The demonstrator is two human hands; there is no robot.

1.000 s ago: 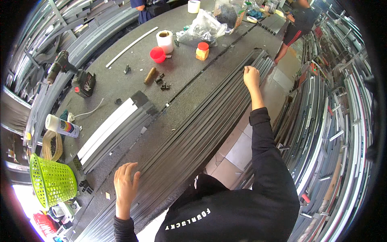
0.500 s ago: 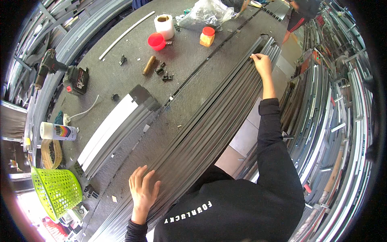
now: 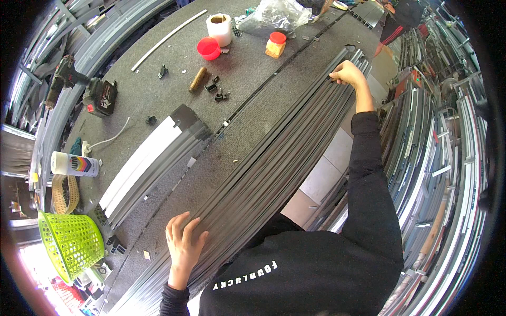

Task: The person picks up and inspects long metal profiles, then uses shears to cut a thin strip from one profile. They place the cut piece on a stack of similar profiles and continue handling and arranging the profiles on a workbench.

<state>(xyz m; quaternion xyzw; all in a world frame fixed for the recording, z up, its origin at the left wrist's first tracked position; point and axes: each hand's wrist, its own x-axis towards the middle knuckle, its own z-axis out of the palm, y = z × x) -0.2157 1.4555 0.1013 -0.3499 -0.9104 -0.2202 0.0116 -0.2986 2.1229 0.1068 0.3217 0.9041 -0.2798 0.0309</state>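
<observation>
Long dark grey metal profiles (image 3: pixel 274 163) lie side by side in a wide bundle, running diagonally across the near side of the table. My left hand (image 3: pixel 184 245) is over the near left part of the bundle, fingers spread and apart, with nothing in them; whether it touches the profiles I cannot tell. Close to the bundle's far right end, my right hand (image 3: pixel 349 76) is closed in a pinch at the profiles' upper edge. What sits between its fingertips is too small to make out.
A stack of shorter white and grey strips (image 3: pixel 142 163) lies left of the bundle. Around it are a cordless drill (image 3: pixel 79 87), a spray can (image 3: pixel 75 164), a green basket (image 3: pixel 71 245), a red cup (image 3: pixel 208 48) and a red-lidded jar (image 3: pixel 275 45). Metal lengths (image 3: pixel 416 168) fill the right side.
My right hand has shifted slightly right and its wrist has turned, still pinched near the profile ends. My left hand has moved slightly left, fingers still spread. The whole view has shifted a little.
</observation>
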